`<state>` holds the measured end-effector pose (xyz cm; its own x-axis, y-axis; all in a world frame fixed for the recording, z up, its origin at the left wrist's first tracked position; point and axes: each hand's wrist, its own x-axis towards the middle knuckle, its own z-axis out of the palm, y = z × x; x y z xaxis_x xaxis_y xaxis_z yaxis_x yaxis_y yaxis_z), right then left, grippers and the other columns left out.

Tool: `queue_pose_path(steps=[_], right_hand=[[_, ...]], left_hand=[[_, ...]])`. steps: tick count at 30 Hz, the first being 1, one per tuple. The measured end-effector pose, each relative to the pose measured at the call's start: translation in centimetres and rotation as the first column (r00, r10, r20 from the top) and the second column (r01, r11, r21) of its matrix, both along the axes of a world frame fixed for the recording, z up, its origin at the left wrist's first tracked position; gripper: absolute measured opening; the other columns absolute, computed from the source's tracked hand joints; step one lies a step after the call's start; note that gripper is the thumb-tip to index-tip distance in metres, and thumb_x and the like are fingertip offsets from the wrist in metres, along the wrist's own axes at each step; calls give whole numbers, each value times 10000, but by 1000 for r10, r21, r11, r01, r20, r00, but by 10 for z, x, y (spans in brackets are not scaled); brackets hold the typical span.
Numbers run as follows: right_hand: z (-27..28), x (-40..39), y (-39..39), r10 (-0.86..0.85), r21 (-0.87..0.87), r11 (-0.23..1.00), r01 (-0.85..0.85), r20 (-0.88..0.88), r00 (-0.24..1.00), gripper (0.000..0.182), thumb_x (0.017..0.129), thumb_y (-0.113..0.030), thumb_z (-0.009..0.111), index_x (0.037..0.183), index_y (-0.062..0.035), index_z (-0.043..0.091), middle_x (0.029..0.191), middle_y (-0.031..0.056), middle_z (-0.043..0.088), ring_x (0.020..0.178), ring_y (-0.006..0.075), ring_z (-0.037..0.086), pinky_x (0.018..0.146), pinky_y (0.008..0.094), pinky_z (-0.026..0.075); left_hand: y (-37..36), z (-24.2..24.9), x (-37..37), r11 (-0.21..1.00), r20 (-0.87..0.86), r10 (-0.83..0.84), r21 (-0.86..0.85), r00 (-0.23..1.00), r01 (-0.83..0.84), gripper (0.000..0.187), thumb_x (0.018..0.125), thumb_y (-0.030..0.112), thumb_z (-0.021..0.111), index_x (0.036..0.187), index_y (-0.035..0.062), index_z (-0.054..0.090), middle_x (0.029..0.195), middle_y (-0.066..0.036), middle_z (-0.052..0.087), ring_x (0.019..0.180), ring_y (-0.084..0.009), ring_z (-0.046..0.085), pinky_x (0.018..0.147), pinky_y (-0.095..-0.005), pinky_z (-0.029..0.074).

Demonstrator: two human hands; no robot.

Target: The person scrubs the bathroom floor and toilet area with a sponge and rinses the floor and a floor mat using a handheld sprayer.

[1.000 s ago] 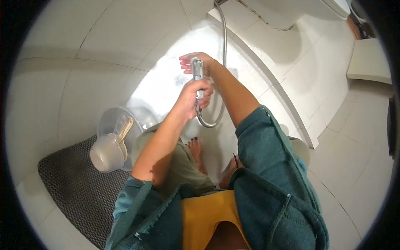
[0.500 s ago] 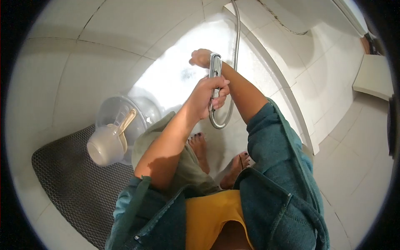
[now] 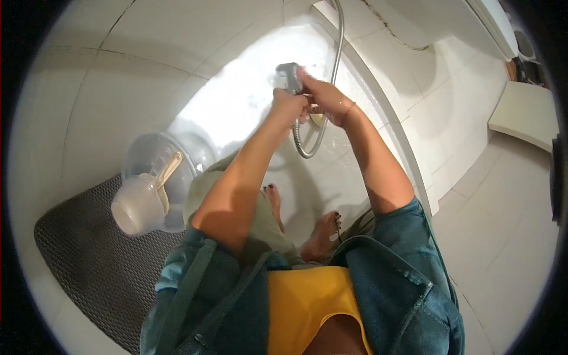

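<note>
- Left hand [image 3: 288, 109]: my fingers are clamped round the sprayer [image 3: 291, 74], at its handle, just below the head.
- Right hand [image 3: 330, 99]: up against the sprayer from the right, thumb by its head, other fingers bent in beside my left ones. Can't tell if they grip it.
- Sprayer is out in front of me, over the bright white part of the floor [image 3: 236, 97]. Head at the top, handle end down towards me.
- Hose [image 3: 338, 53] leaves the handle under my left hand, loops round below my hands, then goes up on the right to the top edge of view.
- Small yellowish patch under my right hand, mostly hidden. Can't tell what it is.
- Thin bracelet [image 3: 348, 112] on my right wrist.
- Bare feet [image 3: 321, 236] on the floor below my arms, apart.
- Clear tub [image 3: 198, 155] left of my legs, near the wall [image 3: 136, 94].
- Beige dipper [image 3: 139, 207] overlaps the tub, handle slanting up. Can't tell if they touch.
- Dark mat [image 3: 100, 260] at lower left, by tub and dipper.
- Low white ledge [image 3: 387, 100] on the right, past the hose.
</note>
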<state>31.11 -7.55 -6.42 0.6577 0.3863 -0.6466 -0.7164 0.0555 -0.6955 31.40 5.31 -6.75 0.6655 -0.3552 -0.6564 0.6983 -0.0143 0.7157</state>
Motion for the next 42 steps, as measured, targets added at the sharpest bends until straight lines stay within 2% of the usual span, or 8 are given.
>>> queue_pose_path(steps=[6,12,19,29,31,36,39,42], right_hand=[[-3,-9,6,-303,-79,934,347,336,892,437,872,-407,463,1002,9,497,822,82,578,672,131,537,586,263,450],[29,-16,11,-236,28,972,234,155,959,519,884,-532,347,1006,-43,472,654,6,465,503,76,437,429,220,374],[52,-20,53,86,145,977,-154,391,916,532,891,-533,316,1077,-69,497,719,-32,450,564,45,399,461,173,326],[62,1,73,33,292,932,-215,521,853,455,903,-438,397,1090,-36,495,758,-14,492,570,43,396,459,179,324],[65,6,84,59,318,911,-264,533,844,418,913,-398,401,1091,-31,494,768,-12,501,571,42,394,466,177,318],[76,14,86,-72,271,955,-122,609,790,331,907,-366,425,870,-55,531,694,-18,489,550,38,408,452,179,328],[81,25,57,-158,169,983,66,617,771,328,907,-353,426,927,-46,539,701,-7,494,555,49,423,463,179,345],[84,27,31,-127,93,992,88,654,745,332,903,-369,419,896,-58,537,696,-9,491,553,56,413,459,184,330]], left_hand=[[19,30,20,839,161,-544,81,824,538,372,732,111,546,1088,7,518,1060,-84,539,1042,-208,454,932,-357,278],[51,17,38,936,-87,313,195,946,-291,184,823,197,507,927,47,531,923,-85,527,914,-248,533,804,-409,382],[89,0,63,699,-275,655,-133,704,-702,178,854,204,508,783,50,453,722,-57,481,582,-145,478,518,-272,437],[133,-16,51,579,-114,789,-189,603,-793,107,854,159,444,782,89,480,659,-41,467,443,-131,344,401,-240,229],[119,-12,51,880,228,261,342,938,-328,122,773,58,421,807,44,538,694,-78,538,481,-175,419,423,-281,334],[111,-11,43,796,72,565,-312,822,-519,182,768,154,525,905,36,537,851,-66,540,723,-187,491,572,-297,398],[86,11,53,689,7,705,234,710,-686,305,828,280,527,1066,99,465,965,-76,427,820,-202,451,631,-367,430],[80,18,51,674,-23,732,169,681,-719,287,815,244,559,1063,128,472,958,-46,386,844,-174,393,664,-364,391]])
